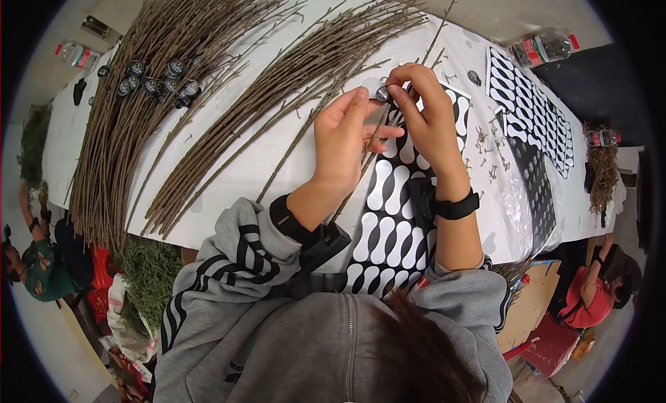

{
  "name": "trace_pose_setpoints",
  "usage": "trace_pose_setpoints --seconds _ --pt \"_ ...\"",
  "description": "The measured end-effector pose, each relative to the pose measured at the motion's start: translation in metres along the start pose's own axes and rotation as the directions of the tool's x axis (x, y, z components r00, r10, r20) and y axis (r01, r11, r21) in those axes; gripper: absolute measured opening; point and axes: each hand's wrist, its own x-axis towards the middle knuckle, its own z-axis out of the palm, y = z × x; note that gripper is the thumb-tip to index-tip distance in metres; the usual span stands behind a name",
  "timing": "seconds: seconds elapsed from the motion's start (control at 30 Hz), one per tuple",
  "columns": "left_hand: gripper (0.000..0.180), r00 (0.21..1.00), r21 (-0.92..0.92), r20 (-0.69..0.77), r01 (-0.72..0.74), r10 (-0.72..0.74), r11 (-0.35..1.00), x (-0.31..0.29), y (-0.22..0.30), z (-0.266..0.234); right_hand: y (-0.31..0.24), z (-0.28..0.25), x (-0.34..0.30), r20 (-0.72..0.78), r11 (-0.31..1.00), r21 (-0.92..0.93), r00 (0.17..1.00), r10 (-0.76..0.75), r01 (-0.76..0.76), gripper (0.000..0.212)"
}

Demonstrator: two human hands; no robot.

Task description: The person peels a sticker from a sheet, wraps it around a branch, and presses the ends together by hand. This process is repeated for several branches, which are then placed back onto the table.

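Observation:
My left hand [338, 141] and my right hand [428, 120] meet above the table around a small round black-and-white label [382, 93]. My right thumb and index finger pinch it from the right. From the left, my left thumb and index finger close on its edge, while the other fingers curl by a thin brown twig [355, 184]. The twig slants up under both hands, so where the label meets it is hidden. Beneath my right hand lies a sheet of white dumbbell-shaped stickers on black backing [383, 231].
Bundled twigs [236, 136] lie left of my hands; a larger bundle [104, 146] farther left carries several round black labels [166, 86]. Small bits [494, 153] are scattered at right, beside more sticker sheets [527, 105] and clear plastic [510, 209]. Bottles [544, 48] stand farther off. People sit at both sides.

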Motion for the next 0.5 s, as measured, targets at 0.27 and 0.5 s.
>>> trace_pose_setpoints --seconds 0.27,0.5 --pt "0.050 0.999 -0.020 0.050 -0.016 0.017 1.000 0.0023 -0.0022 -0.0036 0.0013 0.0016 -0.0001 -0.012 0.994 -0.101 0.999 -0.046 0.045 0.009" --pt "0.051 0.999 -0.059 0.033 0.044 -0.042 0.997 0.0021 0.0035 -0.0008 0.0030 0.0023 -0.0008 -0.035 0.993 -0.110 0.998 -0.053 0.048 0.010"
